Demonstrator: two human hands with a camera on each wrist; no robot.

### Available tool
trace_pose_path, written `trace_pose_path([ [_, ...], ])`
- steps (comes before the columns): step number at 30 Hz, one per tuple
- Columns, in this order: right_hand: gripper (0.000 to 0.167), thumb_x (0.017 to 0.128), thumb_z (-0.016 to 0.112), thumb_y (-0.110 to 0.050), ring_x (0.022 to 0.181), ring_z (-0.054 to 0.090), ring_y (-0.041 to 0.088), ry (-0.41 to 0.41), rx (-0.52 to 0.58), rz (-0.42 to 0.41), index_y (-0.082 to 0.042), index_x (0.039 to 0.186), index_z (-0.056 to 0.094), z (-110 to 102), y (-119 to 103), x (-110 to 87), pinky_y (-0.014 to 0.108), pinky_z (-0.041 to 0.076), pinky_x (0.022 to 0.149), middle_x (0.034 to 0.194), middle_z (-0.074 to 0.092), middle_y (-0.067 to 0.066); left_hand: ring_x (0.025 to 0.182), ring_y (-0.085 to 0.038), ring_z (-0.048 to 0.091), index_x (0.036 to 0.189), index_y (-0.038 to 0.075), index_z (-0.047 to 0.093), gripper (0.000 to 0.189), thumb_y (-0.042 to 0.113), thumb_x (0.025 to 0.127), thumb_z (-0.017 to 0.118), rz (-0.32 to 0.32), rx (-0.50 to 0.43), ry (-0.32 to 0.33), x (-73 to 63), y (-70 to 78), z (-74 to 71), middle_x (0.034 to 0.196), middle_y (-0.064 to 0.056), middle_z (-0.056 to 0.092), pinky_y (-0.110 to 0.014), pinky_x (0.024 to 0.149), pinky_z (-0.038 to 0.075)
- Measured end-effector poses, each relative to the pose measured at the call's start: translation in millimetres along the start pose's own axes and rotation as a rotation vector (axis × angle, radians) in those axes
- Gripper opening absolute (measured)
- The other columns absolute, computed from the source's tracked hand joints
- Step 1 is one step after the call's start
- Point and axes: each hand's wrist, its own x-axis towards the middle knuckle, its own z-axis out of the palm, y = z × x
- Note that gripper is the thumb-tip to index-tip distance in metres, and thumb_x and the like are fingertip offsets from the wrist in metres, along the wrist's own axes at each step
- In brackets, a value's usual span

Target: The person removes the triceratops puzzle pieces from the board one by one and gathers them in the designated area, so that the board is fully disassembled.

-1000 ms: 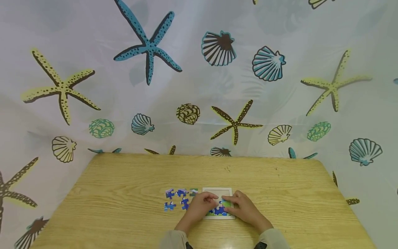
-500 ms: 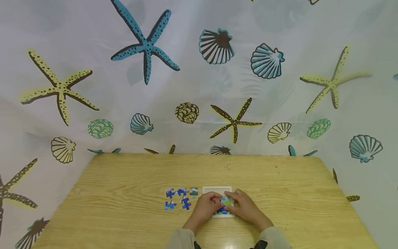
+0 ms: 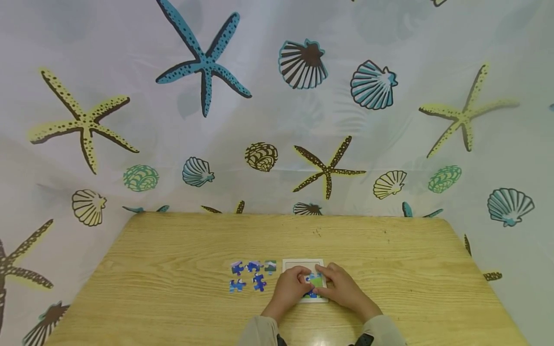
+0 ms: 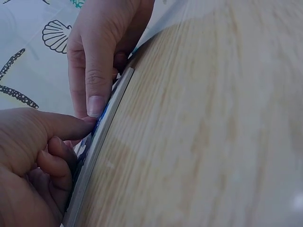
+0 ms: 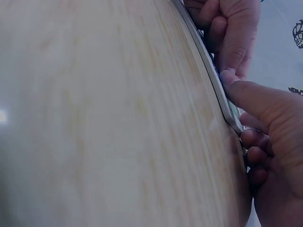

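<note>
A pale puzzle tray [image 3: 326, 288] lies on the table with blue and green puzzle pieces in its right part. My left hand [image 3: 289, 287] reaches over the tray's left side, and its curled thumb and index finger hold a blue puzzle piece [image 3: 309, 279]. What its other fingers cover is hidden. At the right edge, my right hand [image 3: 344, 287] rests with thumb and index finger spread over a green piece [image 3: 318, 280]. In the right wrist view the right thumb [image 5: 251, 97] presses near the tray's rim, its tip close to the left thumb.
Several loose jigsaw pieces [image 3: 258, 282] lie left of the tray on the wooden table [image 3: 182, 298]. Behind the table hangs a white cloth [image 3: 242, 125] printed with starfish and shells.
My left hand has moved right over the tray, uncovering the loose pieces beside it. My right hand has shifted only slightly, its index fingertip moving a little up and right.
</note>
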Motion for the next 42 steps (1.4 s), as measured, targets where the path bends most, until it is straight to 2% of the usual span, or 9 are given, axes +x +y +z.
trace_pose_path([
  [12,0.064,0.082,0.073,-0.032,0.071,0.034,0.006,0.028,0.019,-0.049,0.005,0.130,0.052,0.9,-0.1,-0.4,0.022,0.031,0.062,0.082,0.041,-0.004,0.057,-0.012,0.041,0.098,0.004,0.067,0.026,0.004,0.074,0.076,-0.030,0.016,0.016,-0.2,1.6,0.5,0.065,0.002,0.046,-0.024,0.053,0.034],
  [26,0.066,0.080,0.075,-0.032,0.072,0.034,0.007,0.024,0.019,-0.019,0.004,0.131,0.052,-0.1,-3.5,-0.1,0.023,0.031,0.064,0.083,0.041,-0.003,0.053,-0.007,0.038,0.097,0.007,0.065,0.027,0.001,0.073,0.075,0.024,-0.004,0.052,-3.3,0.3,2.3,0.064,0.005,0.044,-0.022,0.050,0.033],
  [34,0.066,0.080,0.075,-0.031,0.071,0.034,0.007,0.023,0.036,-0.016,0.005,0.131,0.052,0.3,-2.8,-0.2,0.023,0.030,0.063,0.081,0.041,-0.002,0.064,-0.009,0.046,0.089,0.009,0.065,0.021,0.000,0.071,0.072,0.056,-0.025,0.132,-5.4,-0.1,3.6,0.076,0.003,0.052,-0.025,0.058,0.039],
  [42,0.066,0.081,0.074,-0.031,0.071,0.035,0.007,0.011,0.041,0.008,0.004,0.132,0.051,-0.4,-4.2,-0.6,0.023,0.031,0.063,0.081,0.040,-0.003,0.079,-0.013,0.055,0.088,0.013,0.067,0.012,0.004,0.080,0.069,-0.026,-0.033,0.147,-3.5,1.2,5.0,0.083,0.003,0.060,-0.031,0.070,0.045],
])
